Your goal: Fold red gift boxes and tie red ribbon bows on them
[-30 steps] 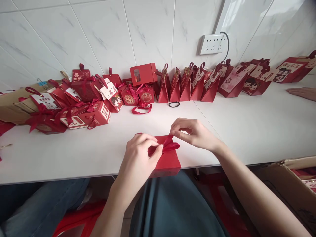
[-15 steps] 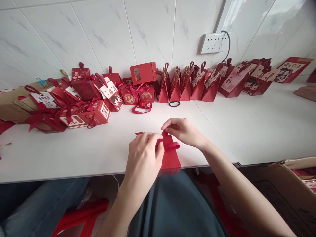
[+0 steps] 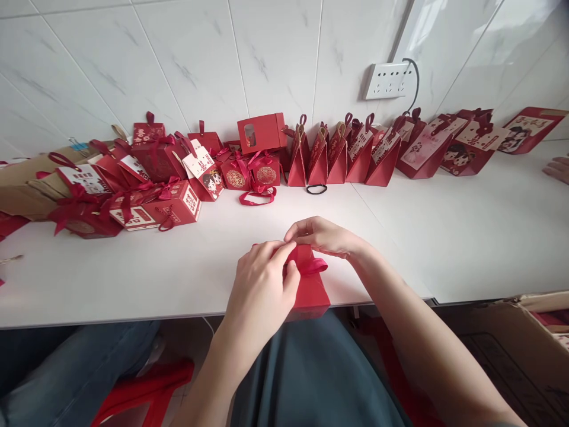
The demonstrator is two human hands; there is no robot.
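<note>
A small red gift box (image 3: 311, 290) sits at the near edge of the white table (image 3: 444, 237), partly over the edge. A red ribbon (image 3: 309, 264) lies looped on its top. My left hand (image 3: 262, 284) covers the box's left side, fingers curled and pinching the ribbon. My right hand (image 3: 324, 237) reaches in from the right, fingertips pinched on the ribbon just above the box. The two hands touch over the ribbon.
A row of red gift boxes (image 3: 164, 178) and pointed red bags (image 3: 338, 157) lines the tiled wall. A black hair tie (image 3: 316, 189) lies in front of them. Another person's fingers (image 3: 558, 169) rest at far right. A cardboard carton (image 3: 528, 338) stands lower right.
My right hand has moved left and down to meet my left hand over the box. The ribbon loop has been drawn tighter and smaller between the fingers.
</note>
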